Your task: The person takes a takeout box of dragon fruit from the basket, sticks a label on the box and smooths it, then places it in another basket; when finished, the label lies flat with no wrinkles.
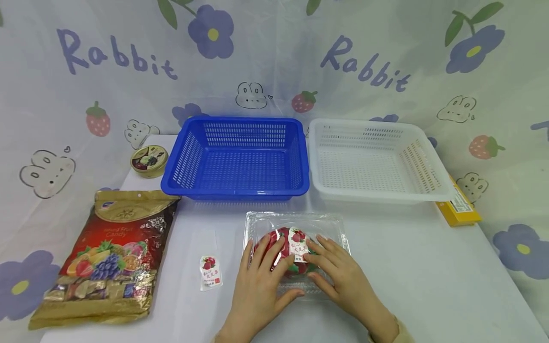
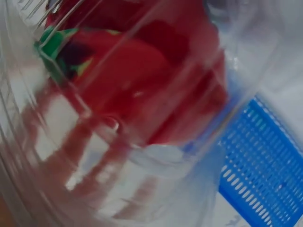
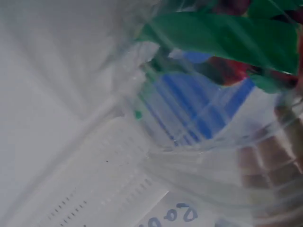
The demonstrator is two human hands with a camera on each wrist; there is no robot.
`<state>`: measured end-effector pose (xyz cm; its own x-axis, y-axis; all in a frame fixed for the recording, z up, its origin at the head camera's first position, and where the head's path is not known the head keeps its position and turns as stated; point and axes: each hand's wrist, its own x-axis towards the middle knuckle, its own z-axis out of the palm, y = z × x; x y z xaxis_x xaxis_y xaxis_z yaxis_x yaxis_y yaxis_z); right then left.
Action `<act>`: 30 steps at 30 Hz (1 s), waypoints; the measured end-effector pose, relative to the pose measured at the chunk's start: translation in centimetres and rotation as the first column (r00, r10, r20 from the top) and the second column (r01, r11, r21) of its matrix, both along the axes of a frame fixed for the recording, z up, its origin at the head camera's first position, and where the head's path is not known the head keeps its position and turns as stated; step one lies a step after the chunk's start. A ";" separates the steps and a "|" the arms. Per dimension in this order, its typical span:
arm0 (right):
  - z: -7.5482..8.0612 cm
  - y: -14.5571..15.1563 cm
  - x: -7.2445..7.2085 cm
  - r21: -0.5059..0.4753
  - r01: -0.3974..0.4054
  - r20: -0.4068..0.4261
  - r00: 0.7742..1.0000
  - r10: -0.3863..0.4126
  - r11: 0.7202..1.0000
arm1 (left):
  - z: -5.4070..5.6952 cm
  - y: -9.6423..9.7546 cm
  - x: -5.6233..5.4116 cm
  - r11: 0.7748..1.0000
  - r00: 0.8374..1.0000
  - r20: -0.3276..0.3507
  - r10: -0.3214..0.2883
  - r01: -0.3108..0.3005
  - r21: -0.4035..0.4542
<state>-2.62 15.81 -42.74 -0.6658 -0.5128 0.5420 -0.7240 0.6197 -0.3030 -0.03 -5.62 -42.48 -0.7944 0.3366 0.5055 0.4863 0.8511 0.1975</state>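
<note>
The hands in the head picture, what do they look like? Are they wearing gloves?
No gloves! The left hand and right hand are bare, and I see no rings. A beige sleeve shows at the right wrist; too little shows at the left wrist to describe its sleeve.

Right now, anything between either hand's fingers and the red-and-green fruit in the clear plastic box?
Yes: the clear plastic box itself encloses the red-and-green fruit. The left hand and right hand rest on it. A small white printed label also lies over the fruit; nothing else visible intervenes.
</note>
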 end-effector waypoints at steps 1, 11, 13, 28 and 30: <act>0.1 -0.1 0.1 0.010 0.020 0.002 1.000 -0.020 1.000 | 0.1 0.1 0.0 1.000 1.000 0.001 0.009 -0.009 -0.004; 0.4 -3.6 1.2 0.184 0.338 0.015 0.938 -0.347 0.923 | 0.2 2.6 -0.6 0.979 0.980 -0.057 0.192 -0.195 -0.065; 0.5 -4.2 1.3 0.207 0.390 0.034 0.914 -0.405 0.897 | 0.2 3.1 -0.8 0.969 0.970 -0.063 0.234 -0.238 -0.074; 0.9 -5.7 1.0 0.221 0.541 0.160 0.801 -0.578 0.811 | 0.5 3.9 -1.7 0.925 0.925 0.006 0.379 -0.379 -0.005; 0.9 -5.6 1.0 0.232 0.548 0.175 0.789 -0.588 0.804 | 0.5 3.9 -1.5 0.923 0.922 0.036 0.385 -0.385 -0.002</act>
